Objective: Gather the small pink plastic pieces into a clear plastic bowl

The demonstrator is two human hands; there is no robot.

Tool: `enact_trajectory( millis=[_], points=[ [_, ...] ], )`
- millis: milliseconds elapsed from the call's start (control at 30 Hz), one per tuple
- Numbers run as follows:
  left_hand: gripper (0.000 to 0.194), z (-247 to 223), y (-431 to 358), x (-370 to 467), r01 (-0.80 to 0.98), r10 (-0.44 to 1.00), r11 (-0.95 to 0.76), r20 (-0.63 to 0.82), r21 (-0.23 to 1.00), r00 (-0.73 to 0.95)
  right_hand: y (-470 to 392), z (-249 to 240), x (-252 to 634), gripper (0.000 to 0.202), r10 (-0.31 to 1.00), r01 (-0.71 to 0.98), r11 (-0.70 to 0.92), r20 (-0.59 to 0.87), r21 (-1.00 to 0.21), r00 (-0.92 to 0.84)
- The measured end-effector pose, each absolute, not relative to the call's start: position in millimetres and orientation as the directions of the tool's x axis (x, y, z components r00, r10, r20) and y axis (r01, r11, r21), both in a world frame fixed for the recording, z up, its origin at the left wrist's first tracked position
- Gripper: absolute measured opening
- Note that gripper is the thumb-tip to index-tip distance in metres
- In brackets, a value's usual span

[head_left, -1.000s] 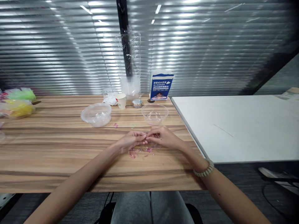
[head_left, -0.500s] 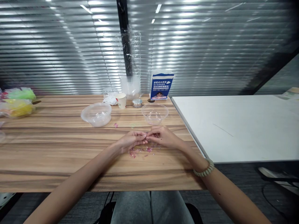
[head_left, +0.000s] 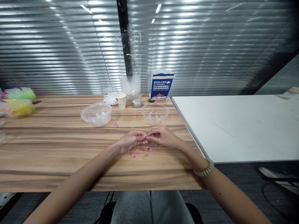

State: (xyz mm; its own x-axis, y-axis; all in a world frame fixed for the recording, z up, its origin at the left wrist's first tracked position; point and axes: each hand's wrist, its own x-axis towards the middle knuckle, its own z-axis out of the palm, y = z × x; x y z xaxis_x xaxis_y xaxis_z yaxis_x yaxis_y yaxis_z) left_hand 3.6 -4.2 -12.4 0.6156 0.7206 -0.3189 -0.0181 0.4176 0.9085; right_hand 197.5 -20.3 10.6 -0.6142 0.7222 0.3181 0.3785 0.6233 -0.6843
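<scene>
My left hand (head_left: 133, 140) and my right hand (head_left: 161, 137) meet fingertip to fingertip just above the wooden table (head_left: 70, 149). Both are closed in a pinch on something small; it is too hidden by the fingers to make out. Small pink and clear pieces (head_left: 140, 151) lie scattered beneath and in front of the hands. Beyond the fingers lie a little pink piece (head_left: 116, 125) and a pale green one (head_left: 133, 126). A clear round bowl (head_left: 155, 114) stands just behind my right hand.
Another translucent bowl (head_left: 97, 115), a paper cup (head_left: 121, 100), a small round tin (head_left: 137, 103) and a blue packet (head_left: 161, 86) stand farther back. Bags with yellow and green contents (head_left: 20, 104) lie at the far left. A white table (head_left: 238, 127) adjoins on the right.
</scene>
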Motion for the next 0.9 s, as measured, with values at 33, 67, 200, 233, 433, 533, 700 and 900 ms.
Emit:
enact_trajectory(
  millis=[33,67,200,233,433,533,700,900],
  points=[
    [0.019,-11.8,-4.4,4.0,-0.02,0.722,0.42,-0.321,0.907,0.613,-20.1,10.3,197.5,0.019,0.72,0.379,0.626,0.319,-0.682,-0.616],
    [0.018,-11.3,-4.6,4.4,-0.021,0.722,0.423,-0.323,0.906,0.612,-19.9,9.9,197.6,0.019,0.719,0.379,0.627,0.319,-0.681,-0.617],
    [0.018,-10.3,-5.0,5.8,-0.033,0.721,0.426,-0.317,0.904,0.616,-19.4,8.8,197.8,0.019,0.722,0.383,0.627,0.321,-0.678,-0.612],
    [0.018,-10.3,-4.9,5.9,-0.037,0.722,0.426,-0.315,0.904,0.616,-19.3,8.7,197.8,0.019,0.722,0.384,0.627,0.321,-0.678,-0.612],
    [0.022,-12.6,-4.2,5.4,-0.059,0.726,0.436,-0.312,0.898,0.613,-19.5,8.8,198.2,0.019,0.718,0.383,0.633,0.325,-0.672,-0.615],
    [0.026,-14.5,-3.1,3.9,-0.055,0.725,0.434,-0.312,0.899,0.614,-19.8,8.7,198.3,0.019,0.726,0.404,0.627,0.312,-0.666,-0.613],
    [0.029,-12.7,-2.2,3.3,-0.05,0.74,0.446,-0.337,0.894,0.582,-19.9,8.4,198.1,0.018,0.723,0.402,0.638,0.331,-0.657,-0.606],
    [0.033,-8.7,-2.8,5.1,-0.081,0.751,0.446,-0.323,0.892,0.576,-19.2,6.9,198.3,0.018,0.727,0.407,0.642,0.347,-0.649,-0.593]
  ],
)
